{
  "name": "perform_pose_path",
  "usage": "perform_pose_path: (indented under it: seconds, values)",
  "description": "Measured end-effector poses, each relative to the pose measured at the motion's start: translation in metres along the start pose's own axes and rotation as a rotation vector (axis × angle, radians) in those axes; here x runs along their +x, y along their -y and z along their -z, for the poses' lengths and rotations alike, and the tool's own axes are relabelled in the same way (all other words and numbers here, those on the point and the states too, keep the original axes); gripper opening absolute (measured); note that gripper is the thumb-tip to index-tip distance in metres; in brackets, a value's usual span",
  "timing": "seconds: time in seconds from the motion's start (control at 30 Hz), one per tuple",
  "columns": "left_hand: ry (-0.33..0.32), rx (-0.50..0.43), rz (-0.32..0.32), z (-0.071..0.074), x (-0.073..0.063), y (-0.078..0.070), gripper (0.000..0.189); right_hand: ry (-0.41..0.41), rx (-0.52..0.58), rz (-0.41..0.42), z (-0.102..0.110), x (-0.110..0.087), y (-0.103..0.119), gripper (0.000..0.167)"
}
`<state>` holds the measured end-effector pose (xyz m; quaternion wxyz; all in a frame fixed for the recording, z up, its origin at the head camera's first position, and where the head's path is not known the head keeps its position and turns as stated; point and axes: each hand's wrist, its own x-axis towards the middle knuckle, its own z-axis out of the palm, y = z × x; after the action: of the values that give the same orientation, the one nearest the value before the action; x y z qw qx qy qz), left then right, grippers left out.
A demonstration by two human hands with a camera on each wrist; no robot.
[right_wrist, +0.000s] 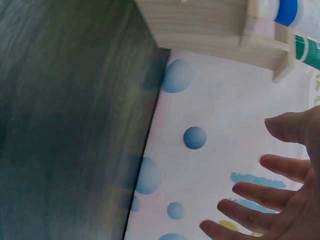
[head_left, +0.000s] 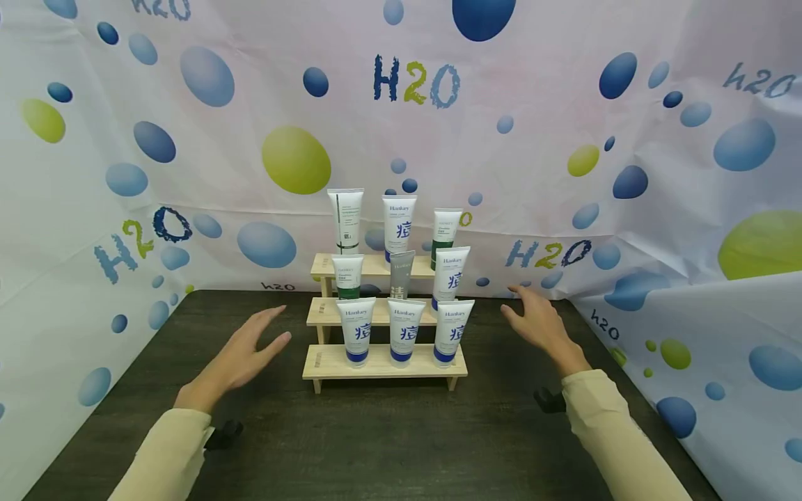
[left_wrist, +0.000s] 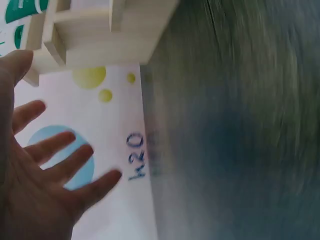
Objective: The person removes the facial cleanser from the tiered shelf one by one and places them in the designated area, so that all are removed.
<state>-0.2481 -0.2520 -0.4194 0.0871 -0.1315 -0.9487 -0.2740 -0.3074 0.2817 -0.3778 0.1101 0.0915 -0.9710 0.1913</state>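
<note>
A three-tier wooden stand (head_left: 326, 372) rises at the middle of the dark table, bearing several squeeze tubes. White tubes with blue caps, such as the front middle tube (head_left: 404, 327), line the bottom step. A grey tube (head_left: 401, 275) is on the middle step, left of another white tube (head_left: 450, 275). The top step carries a tall white tube (head_left: 347, 219) and a green-and-white tube (head_left: 444, 233). My left hand (head_left: 241, 358) hovers left of the stand, fingers spread, holding nothing. To the stand's right, my right hand (head_left: 539, 320) is likewise spread, touching nothing.
A dark wood-grain table (head_left: 388, 445) spreads beneath the stand. Behind and along both sides hangs a white sheet (head_left: 532, 62) printed with blue and green dots and H2O lettering. Each wrist wears a small black device, such as the right wrist device (head_left: 550, 400).
</note>
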Motion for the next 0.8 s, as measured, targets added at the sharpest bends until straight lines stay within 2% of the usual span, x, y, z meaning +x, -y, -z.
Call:
perform_pose_path:
  seconds: [0.1,0.33,0.6,0.8]
  values:
    - [0.021,-0.122,-0.026,-0.009,-0.002,-0.003,0.06,-0.006,0.082,0.021,0.005,0.004,0.001,0.053]
    - [0.102,-0.32,0.008,-0.03,-0.005,-0.009,0.055,0.027,0.25,0.069,0.021,0.016,0.018,0.048]
    - [0.142,-0.376,0.06,-0.045,-0.002,-0.011,0.05,0.123,0.44,0.04,0.039,0.038,0.039,0.049]
    - [0.15,-0.393,0.078,-0.047,-0.003,-0.01,0.047,0.142,0.556,0.069,0.051,0.056,0.053,0.05]
